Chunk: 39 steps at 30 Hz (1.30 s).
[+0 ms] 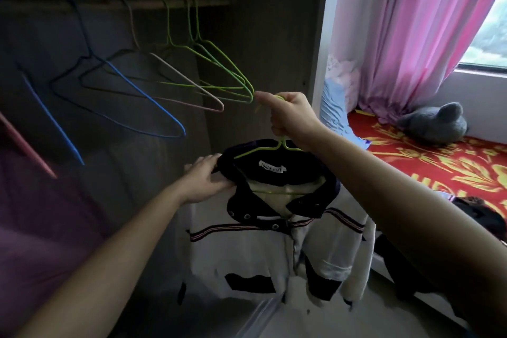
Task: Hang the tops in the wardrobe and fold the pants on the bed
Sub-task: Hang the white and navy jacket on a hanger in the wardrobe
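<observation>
Green wire hanger (283,145), neck clenched in the right hand (292,118), carries the white-and-navy top (274,244) below the wardrobe rail (142,4), the left hand (204,180) pinching its collar — best square that shoulder on the wire, then lift the hook over the rail.

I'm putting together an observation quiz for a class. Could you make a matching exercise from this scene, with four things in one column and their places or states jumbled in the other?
Column A
1. jacket
2. blue hanger
3. grey plush toy
4. left hand

Column B
a. lies on the red bedcover
b. hangs from the wardrobe rail
c. grips the navy collar
d. hangs on a green hanger held by the right hand

Pairs: 1-d, 2-b, 3-a, 4-c
</observation>
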{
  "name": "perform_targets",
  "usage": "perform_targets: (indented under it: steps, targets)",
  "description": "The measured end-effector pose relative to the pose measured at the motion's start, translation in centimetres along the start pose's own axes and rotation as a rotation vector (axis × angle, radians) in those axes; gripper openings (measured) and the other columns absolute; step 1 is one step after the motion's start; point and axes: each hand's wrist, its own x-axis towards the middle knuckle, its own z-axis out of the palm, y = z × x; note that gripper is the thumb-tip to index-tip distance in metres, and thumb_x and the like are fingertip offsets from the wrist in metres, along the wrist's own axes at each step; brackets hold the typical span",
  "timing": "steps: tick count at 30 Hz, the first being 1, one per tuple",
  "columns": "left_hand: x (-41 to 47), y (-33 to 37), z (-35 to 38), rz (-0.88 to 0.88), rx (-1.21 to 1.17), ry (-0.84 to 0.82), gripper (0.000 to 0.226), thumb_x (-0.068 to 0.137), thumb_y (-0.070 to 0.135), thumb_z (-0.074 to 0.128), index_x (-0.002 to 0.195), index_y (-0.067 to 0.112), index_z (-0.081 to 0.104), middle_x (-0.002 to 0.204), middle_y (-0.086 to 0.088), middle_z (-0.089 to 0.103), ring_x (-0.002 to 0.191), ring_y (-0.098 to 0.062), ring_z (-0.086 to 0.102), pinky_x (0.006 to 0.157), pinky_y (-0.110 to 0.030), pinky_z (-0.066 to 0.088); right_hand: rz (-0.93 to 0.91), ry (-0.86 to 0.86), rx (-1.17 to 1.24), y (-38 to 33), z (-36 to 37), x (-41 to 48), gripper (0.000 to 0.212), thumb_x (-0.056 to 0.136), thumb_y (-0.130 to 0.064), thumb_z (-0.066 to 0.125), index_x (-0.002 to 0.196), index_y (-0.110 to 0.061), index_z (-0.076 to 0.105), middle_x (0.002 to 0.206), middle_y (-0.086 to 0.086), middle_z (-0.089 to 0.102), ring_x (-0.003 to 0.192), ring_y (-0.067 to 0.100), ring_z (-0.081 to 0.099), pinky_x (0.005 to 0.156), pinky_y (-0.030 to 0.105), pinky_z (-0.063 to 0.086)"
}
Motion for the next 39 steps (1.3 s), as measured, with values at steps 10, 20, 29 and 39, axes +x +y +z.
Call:
perform_targets:
  steps: [10, 20, 29, 39]
  targets:
    - [1.8, 3.2, 0.6, 0.097, -0.684, 0.421, 0.023, 0.086, -0.001, 0.071, 0.086, 0.02, 0.063, 0.082, 0.007, 0.067, 0.075, 0.008, 0.06, 0.072, -0.012, 0.046, -0.015, -0.263, -1.186, -1.5, -8.0, -3.2, 0.056, 0.089, -0.068, 0.051, 0.109, -0.018, 0.063, 0.097, 0.0, 0.067, 0.092, 0.021, 0.063, 0.083, 0.035, 0.051]
    - [8.3, 6.8, -2.4, 0.115, -0.199, 0.219, 0.043, 0.076, 0.007, 0.069, 0.118, 0.015, 0.063, 0.118, -0.006, 0.05, 0.114, -0.025, 0.054, 0.104, -0.04, 0.045, -0.102, -0.092, -1.157, 0.1, -9.8, -2.9, 0.034, 0.102, -0.041, 0.051, 0.086, -0.012, 0.061, 0.076, 0.004, 0.061, 0.078, 0.026, 0.057, 0.077, 0.044, 0.049]
    - [18.6, 8.5, -9.4, 0.199, 0.49, 0.472, 0.044, 0.101, 0.032, 0.042, 0.141, 0.016, 0.049, 0.149, -0.01, 0.041, 0.143, -0.028, 0.03, 0.114, -0.046, 0.026, 0.02, -0.015, -1.171, 3.0, -8.0, 2.6, 0.042, 0.098, -0.048, 0.052, 0.074, -0.014, 0.06, 0.08, 0.009, 0.059, 0.088, 0.036, 0.059, 0.072, 0.038, 0.047]
    - [20.8, 4.2, -13.0, 0.108, 1.161, 0.262, 0.07, 0.101, 0.049, 0.023, 0.09, 0.006, 0.077, 0.094, -0.014, 0.072, 0.111, -0.029, 0.056, 0.117, -0.046, 0.02, 0.165, 0.055, -0.881, 4.1, -5.6, 12.0, 0.037, 0.097, -0.043, 0.054, 0.078, -0.012, 0.058, 0.089, 0.012, 0.059, 0.091, 0.036, 0.06, 0.07, 0.031, 0.04]
